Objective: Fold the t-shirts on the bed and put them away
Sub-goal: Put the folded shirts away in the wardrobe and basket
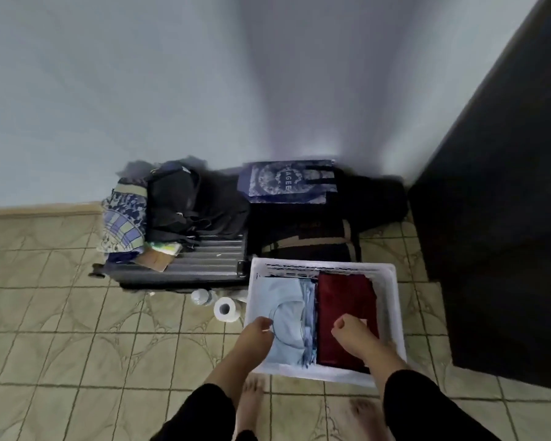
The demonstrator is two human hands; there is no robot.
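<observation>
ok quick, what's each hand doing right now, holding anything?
Left hand: fingers curled at the light blue t-shirt in the white basket; grip cannot be told.
Right hand: curled loosely over the dark red t-shirt; grip unclear.

Both arms reach forward and down from the bottom of the view, forearms bare below dark sleeves pushed up toward the elbows. The left hand is turned knuckles up, its fingers curled under — whether they pinch anything cannot be told. The right hand is held level with it and well apart, its fingers curled inward into a loose fist and its thumb toward the left hand — nothing shows inside its grip. Two bare feet stand below and between the forearms.
</observation>
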